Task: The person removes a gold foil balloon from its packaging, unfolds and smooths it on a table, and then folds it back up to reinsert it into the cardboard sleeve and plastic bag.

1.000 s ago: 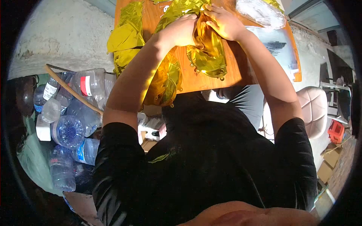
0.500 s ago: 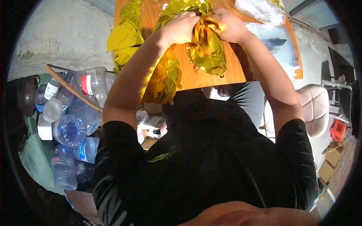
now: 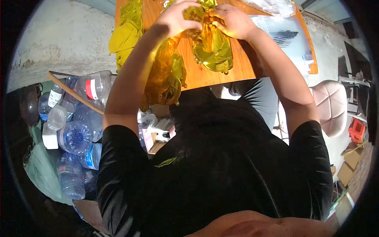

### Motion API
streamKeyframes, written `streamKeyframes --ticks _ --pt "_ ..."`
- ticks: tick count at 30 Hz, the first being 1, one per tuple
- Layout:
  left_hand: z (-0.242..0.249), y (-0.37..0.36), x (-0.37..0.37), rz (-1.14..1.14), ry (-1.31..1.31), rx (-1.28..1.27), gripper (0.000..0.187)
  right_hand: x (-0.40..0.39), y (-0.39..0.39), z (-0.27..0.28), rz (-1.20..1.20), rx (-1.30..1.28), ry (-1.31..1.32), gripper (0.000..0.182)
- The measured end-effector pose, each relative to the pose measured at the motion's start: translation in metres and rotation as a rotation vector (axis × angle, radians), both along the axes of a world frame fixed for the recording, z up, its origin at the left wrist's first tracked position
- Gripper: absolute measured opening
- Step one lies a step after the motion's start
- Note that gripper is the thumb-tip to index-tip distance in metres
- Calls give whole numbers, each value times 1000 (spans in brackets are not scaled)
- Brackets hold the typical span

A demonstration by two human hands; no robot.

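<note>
A flat, crinkled gold foil balloon (image 3: 215, 49) lies on the wooden table in front of me, its lower edge carrying small round tabs. My left hand (image 3: 177, 17) is at its left side, thumb and fingers apart in a C shape. On the upper right of the foil, my right hand (image 3: 235, 23) has its fingers bent onto the material, gripping it; the fingertips are partly hidden in folds. Another gold foil piece (image 3: 167, 79) hangs over the table's near edge beneath my left forearm. More gold foil (image 3: 126, 37) lies at the table's left edge.
Clear plastic packaging (image 3: 272, 6) and a transparent bag with dark thin sticks (image 3: 284, 37) lie on the right of the orange-brown table (image 3: 246, 63). Several plastic bottles (image 3: 77, 136) are piled at my left, by a wooden stick (image 3: 73, 93). A pale padded chair (image 3: 329, 108) stands right.
My left hand has opened and drawn slightly left, away from the bunched foil. My right hand's fingers have loosened and spread a little on it. The view has shifted slightly.
</note>
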State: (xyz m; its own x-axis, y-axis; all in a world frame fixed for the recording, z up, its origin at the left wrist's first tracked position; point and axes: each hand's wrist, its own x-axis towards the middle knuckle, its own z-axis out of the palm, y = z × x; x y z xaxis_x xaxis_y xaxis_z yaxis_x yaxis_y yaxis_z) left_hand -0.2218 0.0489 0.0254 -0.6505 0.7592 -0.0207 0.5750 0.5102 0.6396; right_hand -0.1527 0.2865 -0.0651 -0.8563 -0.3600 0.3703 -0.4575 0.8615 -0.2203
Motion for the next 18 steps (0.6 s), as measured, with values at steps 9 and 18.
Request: streamKeyframes --ticks 9,18 --pt "-40 47 -57 -246 597 -36 34 -3 -1 -2 -5 -29 0 29" --pt "-35 67 -64 -232 446 76 32 -6 4 0 12 -37 -15 23"
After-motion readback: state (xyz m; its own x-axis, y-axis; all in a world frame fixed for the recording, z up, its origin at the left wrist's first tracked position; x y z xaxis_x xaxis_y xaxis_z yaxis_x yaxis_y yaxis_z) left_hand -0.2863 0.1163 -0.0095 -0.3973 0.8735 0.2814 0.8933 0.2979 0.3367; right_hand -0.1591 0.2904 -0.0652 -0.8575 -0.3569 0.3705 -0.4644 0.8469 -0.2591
